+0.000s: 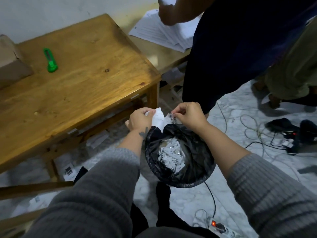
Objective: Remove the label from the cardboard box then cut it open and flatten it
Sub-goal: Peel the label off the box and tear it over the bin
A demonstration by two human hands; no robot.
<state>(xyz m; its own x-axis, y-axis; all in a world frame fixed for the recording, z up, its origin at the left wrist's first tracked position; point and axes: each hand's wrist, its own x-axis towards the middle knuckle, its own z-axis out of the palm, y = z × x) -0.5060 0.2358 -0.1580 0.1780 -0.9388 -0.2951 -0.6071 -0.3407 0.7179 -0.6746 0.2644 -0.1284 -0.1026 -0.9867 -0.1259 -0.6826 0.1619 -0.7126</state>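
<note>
A white paper label (158,118) with a barcode is held above a black-lined bin (180,176). My left hand (139,118) pinches its left part and my right hand (190,115) pinches the barcoded right strip; the label is torn between them. The bin holds several white paper scraps. The cardboard box (12,60) sits at the far left edge of the wooden table (82,86), partly out of view. A green utility knife (50,60) lies on the table to the right of the box, away from both hands.
Another person stands close at the right, a hand over stacked white papers (163,33) on a second table. Cables and a power strip (221,228) lie on the marble floor. Paper sheets lie under the wooden table.
</note>
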